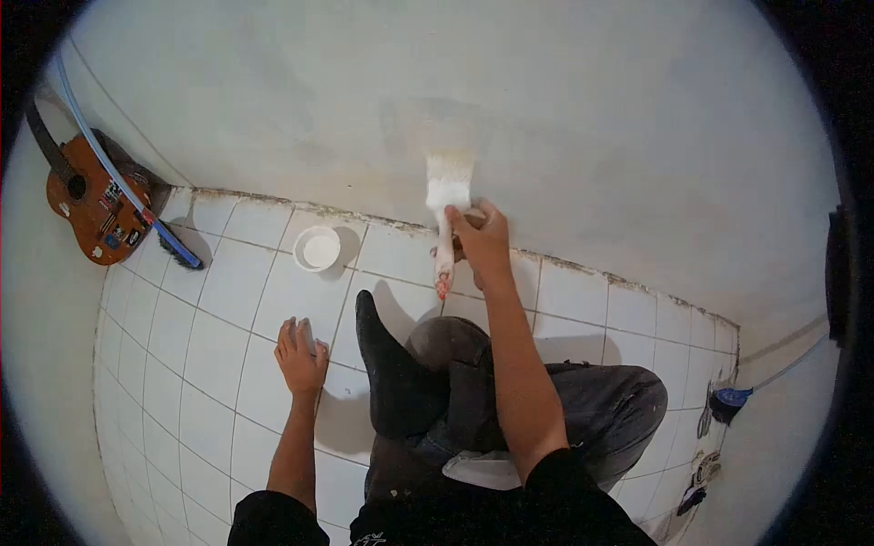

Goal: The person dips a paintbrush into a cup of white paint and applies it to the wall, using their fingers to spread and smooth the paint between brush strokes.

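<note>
My right hand (481,241) grips the handle of a paintbrush (448,187). The brush is upright, its white-coated bristles against the pale wall (319,100), where a slightly darker damp-looking patch shows around and above them. Red marks show at the handle's lower end. My left hand (301,355) rests on the white tiled floor (214,350) with its fingers apart, holding nothing. A small white bowl (317,248) with white contents stands on the tiles, ahead of my left hand and near the wall.
An orange-brown guitar (98,200) leans in the left corner, with a blue-handled brush (182,247) beside it. A blue broom (728,400) is at the right wall, near some dark items (699,482). My crossed legs (583,409) are below the wall.
</note>
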Tool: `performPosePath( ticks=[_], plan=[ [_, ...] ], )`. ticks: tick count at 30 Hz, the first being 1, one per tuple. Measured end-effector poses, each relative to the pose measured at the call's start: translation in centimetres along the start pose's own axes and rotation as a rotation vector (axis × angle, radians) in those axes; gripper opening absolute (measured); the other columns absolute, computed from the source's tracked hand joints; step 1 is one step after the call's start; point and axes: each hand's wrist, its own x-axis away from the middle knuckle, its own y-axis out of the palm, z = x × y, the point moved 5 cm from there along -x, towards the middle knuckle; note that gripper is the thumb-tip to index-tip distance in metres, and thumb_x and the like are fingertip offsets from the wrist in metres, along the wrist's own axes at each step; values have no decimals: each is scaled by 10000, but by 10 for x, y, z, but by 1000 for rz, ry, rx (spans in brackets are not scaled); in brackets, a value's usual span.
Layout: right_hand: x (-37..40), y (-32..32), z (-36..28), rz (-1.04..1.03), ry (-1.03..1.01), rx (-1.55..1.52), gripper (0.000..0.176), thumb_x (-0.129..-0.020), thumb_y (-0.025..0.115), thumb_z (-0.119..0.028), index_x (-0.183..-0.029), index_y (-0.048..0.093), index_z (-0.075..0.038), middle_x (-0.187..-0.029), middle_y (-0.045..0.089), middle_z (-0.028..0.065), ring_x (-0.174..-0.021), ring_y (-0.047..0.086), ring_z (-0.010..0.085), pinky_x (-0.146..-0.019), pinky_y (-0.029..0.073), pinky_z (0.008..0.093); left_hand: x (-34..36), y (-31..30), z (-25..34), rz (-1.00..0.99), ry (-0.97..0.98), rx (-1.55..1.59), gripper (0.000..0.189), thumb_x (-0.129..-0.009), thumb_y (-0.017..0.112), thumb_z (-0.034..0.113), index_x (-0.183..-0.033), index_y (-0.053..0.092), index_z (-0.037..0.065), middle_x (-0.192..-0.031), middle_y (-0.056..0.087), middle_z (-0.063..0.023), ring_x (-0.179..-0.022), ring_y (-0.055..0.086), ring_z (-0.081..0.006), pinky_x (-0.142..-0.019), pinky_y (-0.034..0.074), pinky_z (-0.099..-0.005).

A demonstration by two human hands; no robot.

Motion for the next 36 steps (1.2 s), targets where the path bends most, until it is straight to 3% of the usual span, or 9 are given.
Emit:
performPosePath(
  ticks=[3, 5, 13, 16, 19, 24, 28, 30, 36],
  plan=[
    [5, 2, 33, 20, 15, 116, 423, -960, 717, -144, -1222, 547, 142, -906, 710, 196, -611, 710, 248, -484, 594, 338, 1, -1, 1, 2, -4, -5, 546, -876, 625, 220, -1399, 553, 82, -1474, 485, -185, -1413, 426, -369, -1113, 340, -522],
    [16, 13, 34, -121, 64, 122, 495, -879, 778, -266, -1170, 630, 107, -968, 738, 195, -863, 730, 226, -747, 570, 359, 1, -4, 3, 11, 5, 25, 537, -874, 628, 209, -1390, 561, 76, -1468, 490, -185, -1407, 432, -370, -1113, 343, -516],
    [35, 32, -6, -145, -7, 98, 404, -948, 701, -176, -1274, 600, 41, -938, 737, 172, -822, 740, 211, -705, 577, 333, 1, -4, 0, -8, -11, 25, 542, -883, 625, 218, -1402, 555, 78, -1477, 482, -186, -1422, 411, -364, -1131, 331, -516],
    [35, 39, 6, -341, 205, 132, 371, -958, 683, -154, -1279, 606, 15, -929, 738, 164, -824, 745, 214, -716, 589, 335, 1, -1, -3, -20, -44, 34, 556, -880, 627, 232, -1412, 551, 89, -1482, 479, -184, -1423, 410, -363, -1134, 328, -516],
    [36, 46, 16, -316, 148, -9, 337, -954, 684, -156, -1234, 627, 22, -897, 740, 136, -843, 744, 207, -723, 591, 322, 2, -3, 0, 15, -10, 9, 561, -872, 632, 232, -1409, 551, 93, -1485, 477, -178, -1420, 413, -361, -1129, 333, -514],
    [53, 51, -16, -263, -304, 639, 328, -932, 730, -163, -1186, 643, 26, -924, 741, 136, -849, 735, 187, -741, 582, 316, 0, -6, 2, -2, -42, 46, 561, -853, 645, 207, -1394, 557, 86, -1477, 484, -177, -1411, 424, -361, -1123, 341, -514],
    [45, 55, -13, -304, -219, 682, 313, -934, 742, -173, -1148, 634, 28, -937, 741, 150, -835, 732, 197, -752, 569, 333, 0, -5, 0, 18, -40, 43, 561, -845, 659, 192, -1387, 562, 84, -1473, 489, -174, -1408, 427, -361, -1125, 342, -516],
    [44, 57, -16, -194, -418, 376, 294, -964, 716, -203, -1093, 609, 38, -905, 726, 150, -763, 714, 214, -722, 552, 351, -1, -4, 0, -4, -58, 27, 545, -844, 663, 189, -1371, 574, 83, -1472, 491, -169, -1408, 427, -361, -1126, 344, -515],
    [26, 84, -43, -117, -461, 455, 287, -1011, 646, -223, -1062, 580, 52, -811, 701, 164, -690, 700, 261, -676, 543, 383, -2, -8, 1, 30, -53, 27, 513, -852, 650, 199, -1345, 592, 70, -1455, 509, -166, -1396, 442, -359, -1112, 362, -504]
  ],
)
